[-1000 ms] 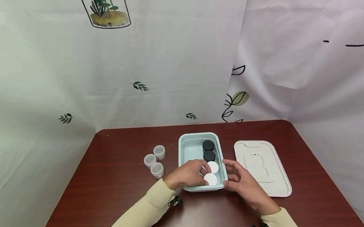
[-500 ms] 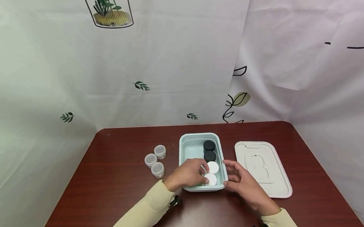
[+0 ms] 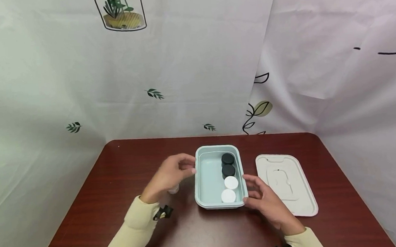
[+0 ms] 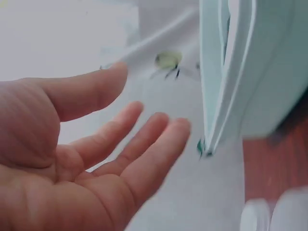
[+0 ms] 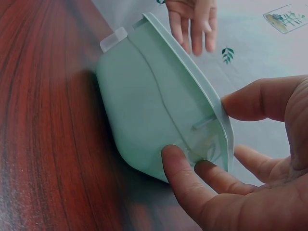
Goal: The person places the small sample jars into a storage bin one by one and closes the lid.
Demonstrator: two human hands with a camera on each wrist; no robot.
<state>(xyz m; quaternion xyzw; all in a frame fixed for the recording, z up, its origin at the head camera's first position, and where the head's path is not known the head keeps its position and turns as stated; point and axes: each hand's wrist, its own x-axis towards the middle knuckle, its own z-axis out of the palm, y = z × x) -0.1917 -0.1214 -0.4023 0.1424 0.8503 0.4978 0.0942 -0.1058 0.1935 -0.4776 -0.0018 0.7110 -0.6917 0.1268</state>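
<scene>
A pale blue-green plastic tub [image 3: 206, 185] holds two black round lids [image 3: 227, 158] and two white round lids [image 3: 231, 182], lined up along its right side. Just off its left rim, my left hand [image 3: 172, 174] hovers with loosely spread fingers and nothing in them. Beneath that hand, one small clear jar [image 3: 174, 189] peeks out, and the other jars are hidden in the head view. In the left wrist view, blurred jars [image 4: 291, 211] show low at the right. My right hand [image 3: 268, 202] rests thumb and relaxed fingertips against the tub's right outer side.
A flat white lid [image 3: 286, 184] lies on the brown table [image 3: 134, 151] to the right of the tub, behind my right hand. A printed white cloth [image 3: 193, 62] hangs round the table's back and sides.
My left hand has come out of the tub, leaving the white lids inside, and moved left to above the jars. My right hand stays at the tub's side.
</scene>
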